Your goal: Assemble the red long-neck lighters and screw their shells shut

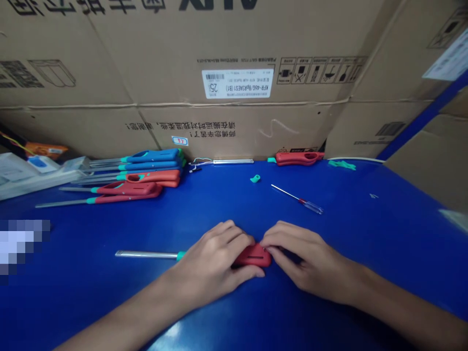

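Note:
A red long-nosed lighter [255, 255] lies on the blue table with its metal tube pointing left and a green collar at the tube's base. My left hand [219, 253] is wrapped over its handle, hiding the trigger part. At the handle's right end my right hand [310, 258] pinches thumb and forefinger together against the red shell. A tiny shiny spot shows at those fingertips, too small to name. Behind the right hand lies a screwdriver [310, 206] with a clear and red handle. A small green plastic piece [255, 179] rests farther back.
Several red, orange and blue lighters [153, 170] are piled at the back left. Along the cardboard wall [164, 87] lie a metal tube with wires [233, 161], a red lighter body [298, 158] and green pieces [342, 165]. White packaging [36, 170] stands far left.

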A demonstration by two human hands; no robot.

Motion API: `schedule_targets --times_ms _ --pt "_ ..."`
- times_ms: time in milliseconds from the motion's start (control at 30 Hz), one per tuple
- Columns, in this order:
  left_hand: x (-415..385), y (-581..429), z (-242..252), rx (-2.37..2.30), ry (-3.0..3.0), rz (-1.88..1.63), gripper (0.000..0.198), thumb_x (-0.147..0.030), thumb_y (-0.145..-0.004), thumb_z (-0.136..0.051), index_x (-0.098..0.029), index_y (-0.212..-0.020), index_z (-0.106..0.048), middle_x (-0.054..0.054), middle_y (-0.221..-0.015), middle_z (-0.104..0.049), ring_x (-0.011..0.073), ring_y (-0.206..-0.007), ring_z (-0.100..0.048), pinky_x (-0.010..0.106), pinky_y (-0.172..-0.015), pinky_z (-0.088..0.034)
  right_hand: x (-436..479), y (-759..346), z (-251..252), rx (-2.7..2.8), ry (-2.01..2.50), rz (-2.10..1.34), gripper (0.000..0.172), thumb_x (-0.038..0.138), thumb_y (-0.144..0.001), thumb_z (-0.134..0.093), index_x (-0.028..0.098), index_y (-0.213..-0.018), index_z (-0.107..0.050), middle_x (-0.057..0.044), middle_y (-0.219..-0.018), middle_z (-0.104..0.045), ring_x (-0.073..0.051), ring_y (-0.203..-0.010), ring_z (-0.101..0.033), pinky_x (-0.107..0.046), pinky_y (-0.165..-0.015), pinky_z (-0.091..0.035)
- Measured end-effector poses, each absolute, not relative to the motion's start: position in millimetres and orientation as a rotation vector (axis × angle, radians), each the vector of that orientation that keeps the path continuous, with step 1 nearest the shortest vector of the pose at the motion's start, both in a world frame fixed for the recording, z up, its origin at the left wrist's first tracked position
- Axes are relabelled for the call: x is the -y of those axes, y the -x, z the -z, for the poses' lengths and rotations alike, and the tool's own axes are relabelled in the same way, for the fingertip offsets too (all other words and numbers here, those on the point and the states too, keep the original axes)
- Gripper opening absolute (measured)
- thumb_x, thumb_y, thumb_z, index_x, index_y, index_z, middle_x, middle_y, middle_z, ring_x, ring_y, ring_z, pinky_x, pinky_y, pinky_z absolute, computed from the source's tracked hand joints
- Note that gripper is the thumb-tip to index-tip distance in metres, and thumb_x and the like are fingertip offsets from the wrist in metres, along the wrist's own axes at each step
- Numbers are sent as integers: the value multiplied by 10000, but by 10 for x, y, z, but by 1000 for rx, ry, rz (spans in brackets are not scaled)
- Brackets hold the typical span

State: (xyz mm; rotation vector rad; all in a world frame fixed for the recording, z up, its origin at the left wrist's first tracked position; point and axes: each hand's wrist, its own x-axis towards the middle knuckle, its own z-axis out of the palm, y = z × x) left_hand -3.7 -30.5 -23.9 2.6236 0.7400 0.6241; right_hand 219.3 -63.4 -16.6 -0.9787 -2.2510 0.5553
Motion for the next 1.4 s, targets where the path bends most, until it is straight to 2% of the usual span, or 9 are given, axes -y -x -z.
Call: schedule_targets --times_ms 267,567,733,1100,1400 --pt "323 32 216 -756 -2633 -597 278 -413 -902 -662 -145 -963 -616 62 -899 -678 210 -841 -603 380 -824 -487 606 -2254 176 2435 949 -448 184 72 -961 -471 170 -991 -624 -43 -959 -685 -164 -866 -606 -325 -883 -480" --pt "312 38 218 -731 -2642 -611 245 -373 -897 -677 -143 -950 -610 52 -879 -672 209 -827 -597 373 -787 -478 649 -2241 113 2456 906 -446 201 81 -982 -452 157 -971 -638 -43 -941 -678 -158 -842 -568 -287 -800 -475" --pt "319 29 214 -737 -2640 -600 266 -403 -908 -657 -147 -965 -612 52 -883 -671 210 -831 -590 379 -795 -479 634 -2255 107 2450 894 -437 206 70 -976 -454 145 -967 -646 -48 -932 -672 -154 -837 -560 -291 -846 -463" --pt "324 23 194 -767 -2637 -562 263 -400 -907 -657 -144 -953 -622 62 -896 -668 218 -846 -591 395 -821 -481 631 -2264 97 2459 939 -471 213 97 -988 -461 148 -988 -668 -53 -959 -674 -167 -858 -572 -289 -784 -475" --pt "308 19 181 -750 -2639 -554 238 -378 -912 -653 -150 -963 -607 50 -886 -666 218 -844 -589 390 -808 -479 626 -2263 99 2450 988 -578 192 100 -979 -481 168 -1001 -660 -43 -994 -665 -156 -898 -576 -280 -808 -479"
